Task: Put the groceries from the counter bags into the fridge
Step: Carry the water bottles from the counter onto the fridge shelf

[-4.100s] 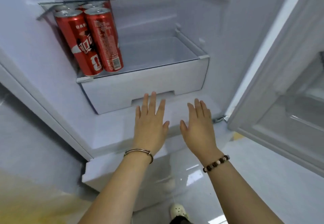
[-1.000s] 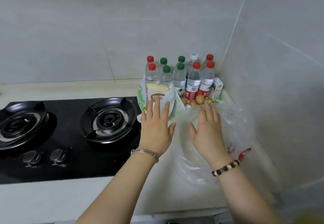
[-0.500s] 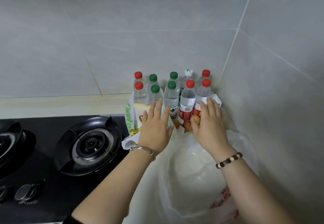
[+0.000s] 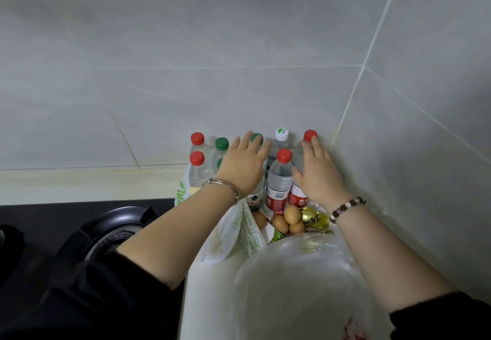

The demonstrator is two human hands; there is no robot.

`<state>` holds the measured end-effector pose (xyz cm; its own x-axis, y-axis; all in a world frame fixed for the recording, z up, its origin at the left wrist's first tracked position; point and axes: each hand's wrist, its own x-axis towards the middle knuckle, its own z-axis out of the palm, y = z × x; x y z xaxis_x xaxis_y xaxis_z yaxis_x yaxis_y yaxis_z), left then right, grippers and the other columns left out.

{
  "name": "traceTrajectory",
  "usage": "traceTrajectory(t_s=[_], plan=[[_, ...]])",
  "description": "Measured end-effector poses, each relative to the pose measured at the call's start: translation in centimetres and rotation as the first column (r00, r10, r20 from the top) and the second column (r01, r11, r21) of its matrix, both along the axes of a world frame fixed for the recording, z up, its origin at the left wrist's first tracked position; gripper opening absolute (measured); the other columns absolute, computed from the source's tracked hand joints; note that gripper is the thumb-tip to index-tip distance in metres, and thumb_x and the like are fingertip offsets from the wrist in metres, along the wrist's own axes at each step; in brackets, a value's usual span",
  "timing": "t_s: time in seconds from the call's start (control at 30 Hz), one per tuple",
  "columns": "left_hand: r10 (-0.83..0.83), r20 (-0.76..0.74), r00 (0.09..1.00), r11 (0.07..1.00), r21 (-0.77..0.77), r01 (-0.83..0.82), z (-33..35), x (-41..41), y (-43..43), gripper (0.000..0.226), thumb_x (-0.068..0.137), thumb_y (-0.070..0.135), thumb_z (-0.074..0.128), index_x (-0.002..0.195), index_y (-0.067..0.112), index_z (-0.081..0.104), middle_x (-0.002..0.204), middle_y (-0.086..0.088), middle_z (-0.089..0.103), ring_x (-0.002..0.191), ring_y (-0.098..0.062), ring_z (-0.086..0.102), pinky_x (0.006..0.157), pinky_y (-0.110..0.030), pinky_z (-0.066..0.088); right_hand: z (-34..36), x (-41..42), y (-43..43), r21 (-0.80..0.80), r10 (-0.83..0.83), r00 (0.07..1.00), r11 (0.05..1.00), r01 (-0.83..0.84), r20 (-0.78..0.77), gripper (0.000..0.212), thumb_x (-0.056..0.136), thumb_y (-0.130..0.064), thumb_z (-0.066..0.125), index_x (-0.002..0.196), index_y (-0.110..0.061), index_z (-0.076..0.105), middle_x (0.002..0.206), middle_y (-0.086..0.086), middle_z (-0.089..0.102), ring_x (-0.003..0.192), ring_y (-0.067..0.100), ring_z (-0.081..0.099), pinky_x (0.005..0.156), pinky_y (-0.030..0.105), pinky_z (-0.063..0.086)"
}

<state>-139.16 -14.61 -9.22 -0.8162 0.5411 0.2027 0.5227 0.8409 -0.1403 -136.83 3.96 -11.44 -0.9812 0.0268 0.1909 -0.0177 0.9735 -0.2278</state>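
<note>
left hand (image 4: 240,165), right hand (image 4: 317,173) spread over bottles (image 4: 279,180) | risk: I could topple crowded bottles onto eggs (image 4: 280,222) beside them

Left grip (image 4: 243,167), right grip (image 4: 318,176) outstretched, seemingly flat

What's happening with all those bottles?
A person is reaching for groceries to put in the fridge. Both hands stretch flat over the water bottles standing in the corner: the left hand over a green-capped bottle, the right hand against a red-capped bottle. Neither grips anything yet. Brown eggs lie just in front.
</note>
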Motion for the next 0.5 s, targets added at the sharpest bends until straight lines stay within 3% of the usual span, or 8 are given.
traceTrajectory(t_s=[0.13,0.2,0.27,0.37,0.5], plan=[[-0.106,0.029,0.994,0.994,0.040,0.105,0.1,-1.3,2.9,0.058,0.092,0.024,0.049,0.144,0.011,0.027,0.141,-0.009,0.044,0.130,-0.028,0.038,0.103,-0.035,0.032,-0.2,-1.2,0.8,-0.180,0.020,0.998,0.984,-0.008,0.065,0.059,0.093,-0.021,0.053,0.143,-0.007,0.026,0.154,0.009,0.017,0.129,0.031,0.040,0.102,0.041,0.041],[-0.119,0.031,0.992,0.993,-0.003,0.119,0.0,-1.9,4.5,0.053,0.091,0.023,0.051,0.140,0.013,0.034,0.133,-0.007,0.051,0.114,-0.026,0.052,0.081,-0.034,0.042,-0.3,-1.6,1.1,-0.247,0.037,0.997,0.969,-0.018,0.072,0.054,0.093,-0.015,0.053,0.141,-0.008,0.030,0.151,0.006,0.023,0.117,0.030,0.050,0.092,0.040,0.046],[-0.136,0.046,0.990,0.987,-0.081,0.139,-0.1,-2.5,5.5,0.042,0.092,0.020,0.051,0.132,0.012,0.041,0.124,-0.007,0.053,0.102,-0.026,0.058,0.065,-0.032,0.040,-0.5,-1.9,1.5,-0.259,0.038,0.998,0.966,-0.023,0.052,0.047,0.093,-0.013,0.053,0.137,-0.011,0.036,0.143,0.006,0.034,0.113,0.030,0.053,0.088,0.037,0.046],[-0.102,0.111,0.989,0.990,-0.086,0.112,0.0,-3.4,6.1,0.035,0.091,0.016,0.052,0.126,0.011,0.046,0.117,-0.007,0.055,0.098,-0.026,0.060,0.064,-0.033,0.043,-0.9,-2.2,1.9,-0.308,0.006,0.999,0.951,0.004,0.032,0.039,0.093,-0.016,0.053,0.130,-0.014,0.042,0.127,0.010,0.050,0.107,0.030,0.055,0.078,0.030,0.043],[-0.063,0.248,0.967,0.998,0.029,0.058,0.3,-3.8,6.4,0.023,0.090,0.019,0.053,0.110,0.008,0.051,0.106,-0.011,0.059,0.092,-0.028,0.060,0.069,-0.033,0.045,-0.8,-2.6,1.9,-0.308,-0.038,0.997,0.950,0.056,0.064,0.035,0.092,-0.022,0.056,0.124,-0.014,0.043,0.114,0.013,0.059,0.099,0.032,0.059,0.072,0.030,0.043]])
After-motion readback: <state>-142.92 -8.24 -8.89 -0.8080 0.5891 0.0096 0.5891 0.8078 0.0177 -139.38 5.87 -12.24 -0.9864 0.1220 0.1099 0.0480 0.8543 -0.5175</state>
